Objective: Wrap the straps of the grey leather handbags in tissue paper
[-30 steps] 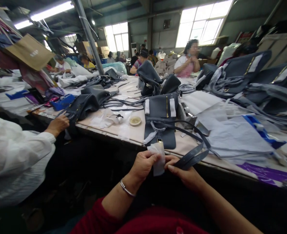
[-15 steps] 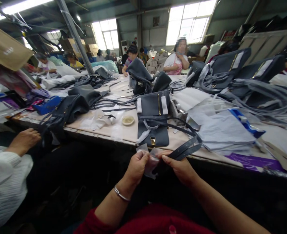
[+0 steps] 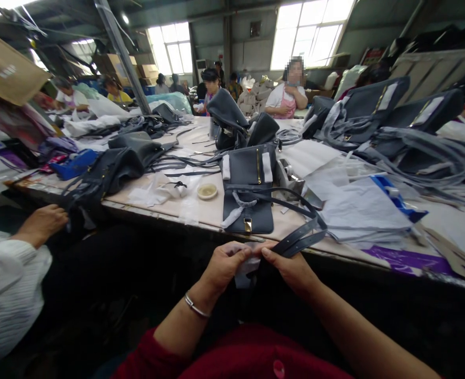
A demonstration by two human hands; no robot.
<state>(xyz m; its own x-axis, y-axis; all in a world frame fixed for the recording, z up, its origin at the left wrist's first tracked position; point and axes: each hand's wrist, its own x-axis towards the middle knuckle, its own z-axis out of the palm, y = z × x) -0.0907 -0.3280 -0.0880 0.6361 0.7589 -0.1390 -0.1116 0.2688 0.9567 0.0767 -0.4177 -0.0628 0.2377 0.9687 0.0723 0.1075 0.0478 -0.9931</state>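
My left hand [image 3: 225, 267] pinches a thin translucent sheet [image 3: 245, 276] just off the table's front edge. Close beside it, my right hand [image 3: 291, 269] has its thumb and fingers closed on the same sheet, below a loop of dark strap [image 3: 301, 238]. Whether the strap's end is also in that hand is hidden. The strap runs back to a dark blue-grey bag [image 3: 251, 216] lying on the table, with a gold clasp [image 3: 248, 225], a zipper and white wrapping pieces.
A round pale dish [image 3: 207, 191] and plastic scraps [image 3: 153, 192] lie left of the bag. White sheets [image 3: 360, 210] and a metal box [image 3: 289, 176] are right. More bags [image 3: 378, 113] stand behind. A co-worker's hand [image 3: 45, 223] is at far left.
My left hand has shifted right, its fingertips now nearly meeting my right hand's. The sheet's upper flaps have folded down between my fingers.
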